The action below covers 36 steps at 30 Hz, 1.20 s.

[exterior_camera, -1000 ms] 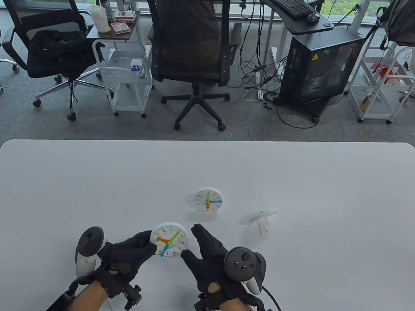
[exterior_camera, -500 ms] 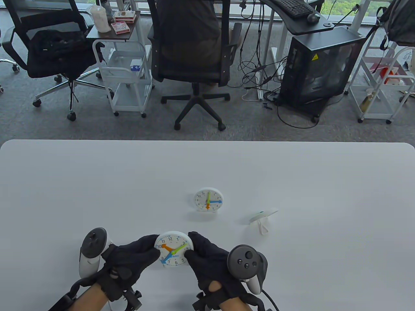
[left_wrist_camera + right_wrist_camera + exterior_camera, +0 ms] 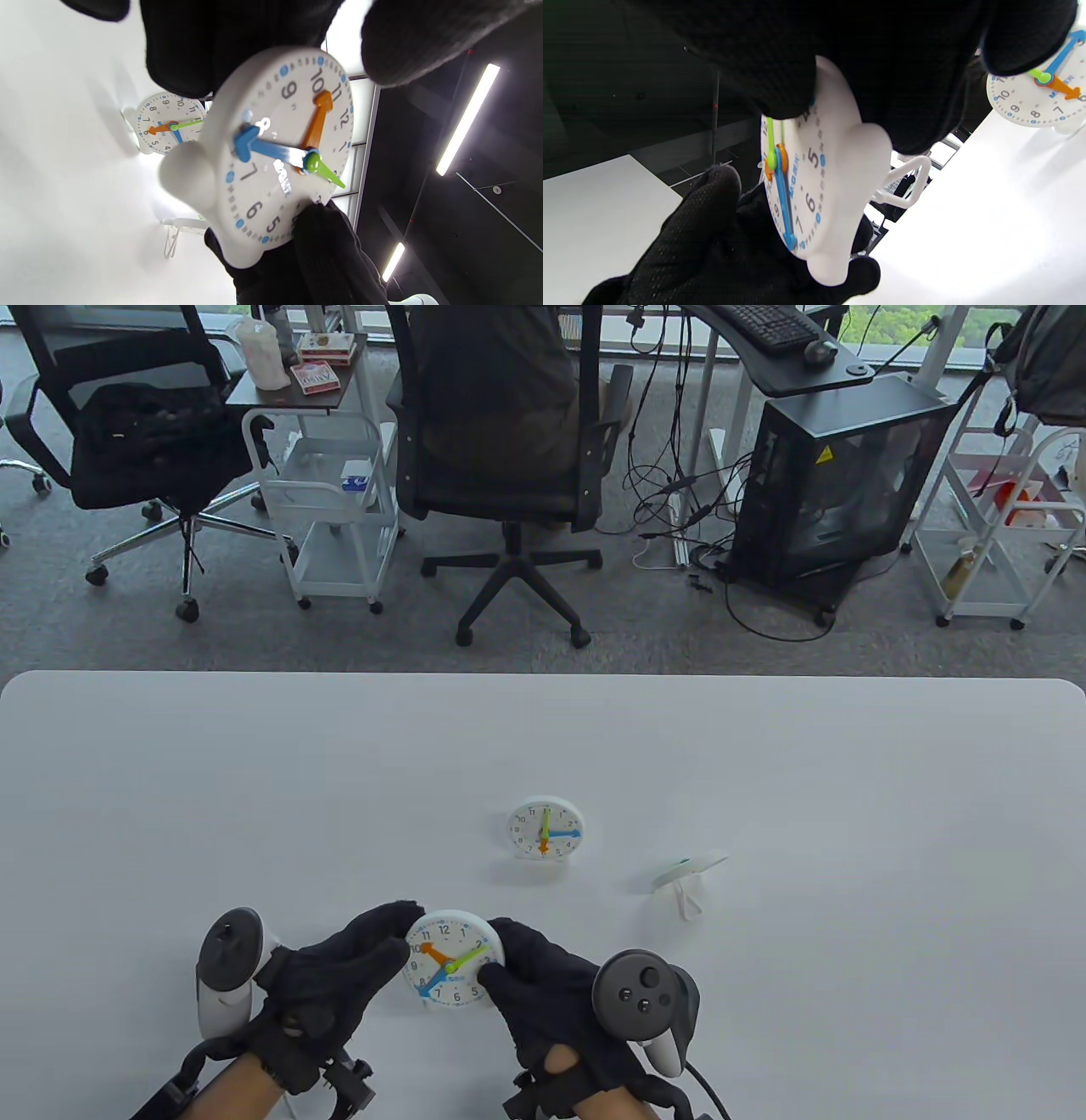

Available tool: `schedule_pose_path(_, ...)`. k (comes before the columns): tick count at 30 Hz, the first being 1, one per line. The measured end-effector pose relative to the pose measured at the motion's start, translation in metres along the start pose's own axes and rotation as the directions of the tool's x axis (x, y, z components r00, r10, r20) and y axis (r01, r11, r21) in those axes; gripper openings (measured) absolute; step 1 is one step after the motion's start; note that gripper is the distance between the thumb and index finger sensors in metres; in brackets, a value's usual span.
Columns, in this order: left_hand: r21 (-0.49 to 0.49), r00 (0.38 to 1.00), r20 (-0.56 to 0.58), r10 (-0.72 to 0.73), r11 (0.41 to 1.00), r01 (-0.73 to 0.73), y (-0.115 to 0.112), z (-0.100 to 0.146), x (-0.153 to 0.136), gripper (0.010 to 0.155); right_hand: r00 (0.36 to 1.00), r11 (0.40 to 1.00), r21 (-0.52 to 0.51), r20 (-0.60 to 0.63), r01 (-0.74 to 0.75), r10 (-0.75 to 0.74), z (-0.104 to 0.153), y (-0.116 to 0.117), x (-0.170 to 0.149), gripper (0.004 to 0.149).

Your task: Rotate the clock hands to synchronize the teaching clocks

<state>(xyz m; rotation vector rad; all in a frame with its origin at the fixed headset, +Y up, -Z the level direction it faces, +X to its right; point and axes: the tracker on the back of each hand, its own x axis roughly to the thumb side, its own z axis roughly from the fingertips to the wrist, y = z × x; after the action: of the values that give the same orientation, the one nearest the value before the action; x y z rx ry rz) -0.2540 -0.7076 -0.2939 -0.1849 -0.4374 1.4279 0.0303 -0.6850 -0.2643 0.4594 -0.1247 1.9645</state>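
Note:
A white teaching clock with orange, blue and green hands is held between both hands near the table's front edge. My left hand grips its left rim and my right hand grips its right rim. The clock fills the left wrist view, orange hand near 11, blue near 8. It shows edge-on in the right wrist view. A second clock stands upright further back, orange hand at 6, blue at 3, green at 12. It also shows in the left wrist view and the right wrist view.
A third white clock lies tipped over, face away, with its wire stand sticking out, to the right of the standing clock. The white table stretches wide around them. Office chairs, carts and a computer stand on the floor beyond its far edge.
My right hand moved in from beside the clock and took hold of its right rim. The clock came slightly nearer to me. My left fingers shifted up along the top left rim.

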Motion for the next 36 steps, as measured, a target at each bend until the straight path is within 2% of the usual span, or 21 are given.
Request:
schedule_pose_path(15, 0.010, 0.993, -0.034, -0.114, 0.993, 0.114, -0.0052, -0.0002, 0.0026, 0.053, 0.998, 0.997, 0.054, -0.008, -0.061, 0.061, -0.0005, 0.0066, 0.0011, 0.054)
schedule_pose_path(36, -0.053, 0.989, -0.053, -0.140, 0.989, 0.137, -0.0081, -0.0003, 0.0073, 0.057, 0.999, 0.998, 0.062, -0.032, -0.025, 0.027, -0.0011, 0.0057, -0.0010, 0.054)
